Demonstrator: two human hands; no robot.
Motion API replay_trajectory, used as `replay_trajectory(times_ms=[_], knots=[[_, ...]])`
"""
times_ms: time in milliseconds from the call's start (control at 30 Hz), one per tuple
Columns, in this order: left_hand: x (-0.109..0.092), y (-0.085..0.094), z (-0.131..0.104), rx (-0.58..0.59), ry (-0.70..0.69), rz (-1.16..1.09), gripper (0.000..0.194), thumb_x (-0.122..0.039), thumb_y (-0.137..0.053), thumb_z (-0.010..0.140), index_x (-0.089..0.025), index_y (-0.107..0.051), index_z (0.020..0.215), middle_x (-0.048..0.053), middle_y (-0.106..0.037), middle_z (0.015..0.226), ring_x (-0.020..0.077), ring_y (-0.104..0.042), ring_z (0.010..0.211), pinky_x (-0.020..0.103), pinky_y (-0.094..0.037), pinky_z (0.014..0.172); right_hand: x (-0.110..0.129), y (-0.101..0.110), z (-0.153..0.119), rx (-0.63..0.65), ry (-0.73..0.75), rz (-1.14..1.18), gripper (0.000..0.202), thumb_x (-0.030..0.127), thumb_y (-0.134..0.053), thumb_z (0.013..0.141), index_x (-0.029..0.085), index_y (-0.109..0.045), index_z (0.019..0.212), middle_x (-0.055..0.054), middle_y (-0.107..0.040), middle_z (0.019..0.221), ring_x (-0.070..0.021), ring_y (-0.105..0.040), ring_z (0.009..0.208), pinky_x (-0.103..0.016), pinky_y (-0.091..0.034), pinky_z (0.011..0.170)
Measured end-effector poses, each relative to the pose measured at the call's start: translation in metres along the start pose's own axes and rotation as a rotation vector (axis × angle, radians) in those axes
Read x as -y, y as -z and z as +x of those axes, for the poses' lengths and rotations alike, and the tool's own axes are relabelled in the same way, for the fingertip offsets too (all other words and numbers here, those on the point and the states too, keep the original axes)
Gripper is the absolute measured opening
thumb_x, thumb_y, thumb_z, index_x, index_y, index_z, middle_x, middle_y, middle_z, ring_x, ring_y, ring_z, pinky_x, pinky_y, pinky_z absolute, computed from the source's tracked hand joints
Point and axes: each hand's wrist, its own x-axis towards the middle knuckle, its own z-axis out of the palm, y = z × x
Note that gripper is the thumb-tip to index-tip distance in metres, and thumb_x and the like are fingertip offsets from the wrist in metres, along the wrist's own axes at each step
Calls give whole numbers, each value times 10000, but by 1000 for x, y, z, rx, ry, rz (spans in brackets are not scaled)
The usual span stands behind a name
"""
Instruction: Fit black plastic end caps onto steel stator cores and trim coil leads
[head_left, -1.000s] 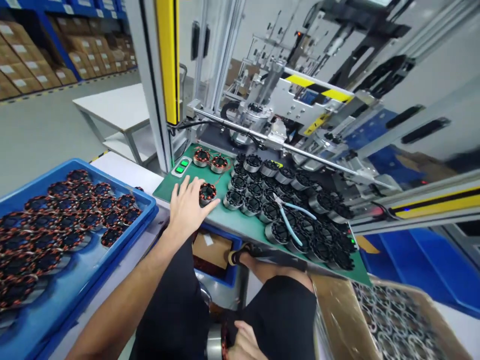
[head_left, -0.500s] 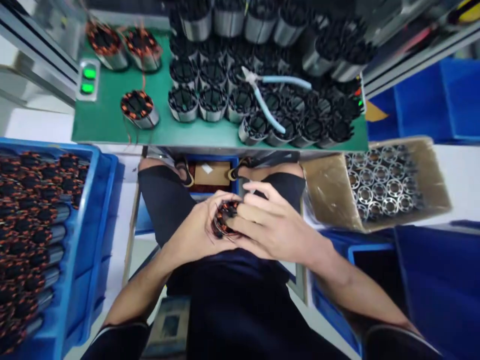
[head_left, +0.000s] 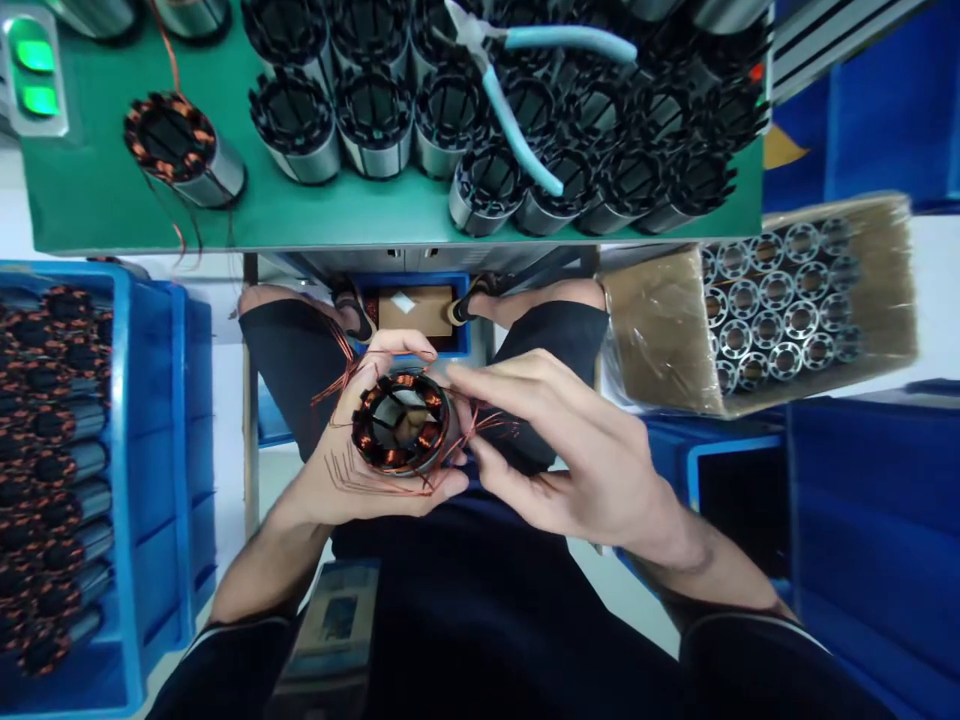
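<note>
My left hand [head_left: 330, 465] is closed around a motor stator [head_left: 401, 465] above my lap. Its open end faces up, with copper windings round a black slotted rim, and the bore can be seen through. Loose copper wire ends [head_left: 341, 375] stick out on the left side and below the rim, and another bunch [head_left: 487, 425] fans out on the right. Beside that right bunch is my right hand [head_left: 577, 450], its thumb and fingers apart. The fingertips reach the stator's right edge; whether the thumb touches the wires I cannot tell.
Several unwound stators [head_left: 375, 120] stand on the green bench [head_left: 82, 210], with blue-handled cutters [head_left: 517, 130] lying on them. One wound stator [head_left: 180, 150] stands at left. A blue crate [head_left: 161, 450] holds wound stators; a cardboard box [head_left: 652, 330] holds metal rings [head_left: 765, 325].
My right fingers have come off the stator's top and spread to its right. The stator has shifted left, its bore and wires now showing. The whole view has moved nearer the bench.
</note>
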Motion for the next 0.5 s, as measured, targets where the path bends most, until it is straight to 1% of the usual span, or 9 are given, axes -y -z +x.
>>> replay_trajectory(times_ms=[33,100,167,200,267,367,433,467,500], knots=[[-1,-1,0,17,23,-40,772,-296,-1083,788,-328,-593,1384,39,-723,1201,179,-819,796,299,-744,741,0,-3,-1,-51,23,-17,675,52,-771,1048,240,-626,1680,-81,-844,1342,-204,-836,1194,-351,-734,1085],[-4,-2,-1,-5,56,-70,806,-251,-1102,765,-339,-607,1396,31,-726,1211,181,-829,787,295,-752,742,-2,-8,-4,-141,81,-76,737,36,-776,1045,236,-594,1730,-98,-853,1373,-216,-851,1149,-353,-754,1033],[-7,-3,-3,-47,75,-70,839,-258,-1129,731,-338,-642,1409,35,-746,1228,195,-841,789,300,-759,740,-4,-9,-8,-161,122,-155,764,40,-787,1044,220,-581,1757,-111,-862,1372,-234,-857,1090,-366,-767,989],[-8,-4,-4,-63,77,-66,826,-274,-1126,742,-332,-664,1424,42,-758,1229,208,-850,812,309,-764,750,-5,-8,-10,-134,124,-191,750,49,-797,1042,212,-600,1747,-113,-868,1351,-244,-857,1069,-376,-770,976],[-10,-4,-6,-96,64,-47,733,-308,-1077,821,-310,-706,1453,61,-786,1233,241,-870,912,332,-774,803,-7,0,-11,-46,119,-242,657,66,-819,1038,194,-685,1669,-117,-874,1296,-255,-853,1043,-382,-767,959],[-10,0,-6,-89,11,14,582,-314,-999,917,-289,-761,1447,82,-833,1296,277,-873,1115,365,-768,928,-11,17,-8,53,143,-245,374,134,-812,1074,204,-806,1442,-101,-871,1257,-253,-852,1074,-375,-757,959],[-7,3,-2,-106,-39,122,502,-298,-1019,895,-268,-793,1342,81,-848,1326,297,-857,1228,400,-735,1048,-11,20,-2,51,155,-80,134,223,-734,1141,235,-828,1237,-86,-862,1253,-252,-857,1103,-385,-759,943],[-5,3,0,-123,-68,183,491,-311,-1054,855,-252,-796,1269,79,-851,1307,306,-853,1244,414,-718,1079,-10,17,1,28,158,86,140,270,-673,1178,244,-803,1132,-77,-857,1231,-235,-862,1061,-380,-762,908],[-2,2,3,-132,-82,220,504,-344,-1087,813,-242,-782,1200,75,-850,1266,308,-855,1224,419,-708,1078,-8,11,3,-18,137,296,220,312,-621,1204,246,-749,1038,-64,-848,1183,-200,-858,953,-359,-759,847]])
